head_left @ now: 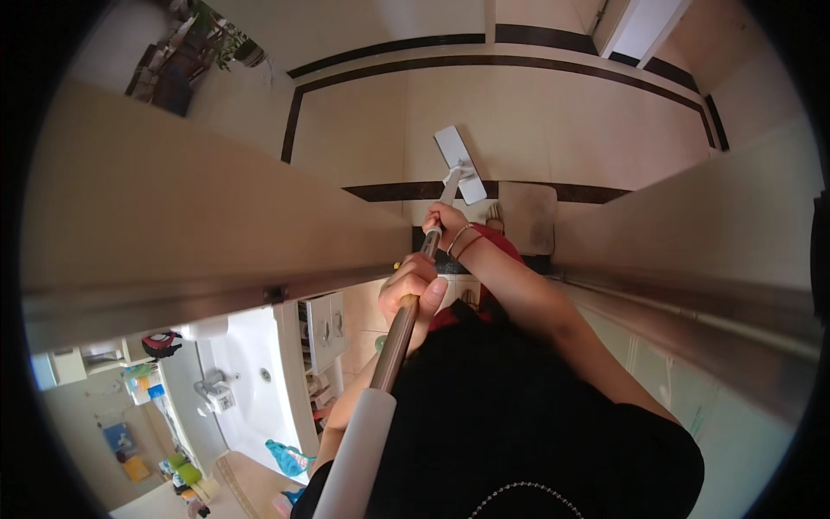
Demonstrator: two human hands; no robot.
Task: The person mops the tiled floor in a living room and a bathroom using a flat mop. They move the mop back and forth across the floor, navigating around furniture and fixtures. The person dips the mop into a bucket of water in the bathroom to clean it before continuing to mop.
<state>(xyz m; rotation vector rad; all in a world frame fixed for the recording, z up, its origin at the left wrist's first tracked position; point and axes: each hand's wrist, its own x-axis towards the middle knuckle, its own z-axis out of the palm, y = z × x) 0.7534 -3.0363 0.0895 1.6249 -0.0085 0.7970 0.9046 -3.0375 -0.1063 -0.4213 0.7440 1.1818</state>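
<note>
A flat mop with a long metal pole [396, 339] runs from the bottom of the view up to the floor. My left hand [410, 292] is closed around the pole, nearer to my body, with the thumb lying along it. Farther down, my right hand [444, 224] grips the same pole, a bracelet at its wrist. The mop's white rectangular head [462, 164] rests on the beige tiles by a dark floor strip. Below my left hand, the pole ends in a thick white sleeve [356, 450].
I stand in a doorway, with a door panel [207, 199] on the left and another panel [692, 216] on the right. A grey mat [527, 216] lies beside my foot. At the lower left is a white washbasin [251, 363] with a tap [214, 391]. A potted plant [251, 54] stands far left.
</note>
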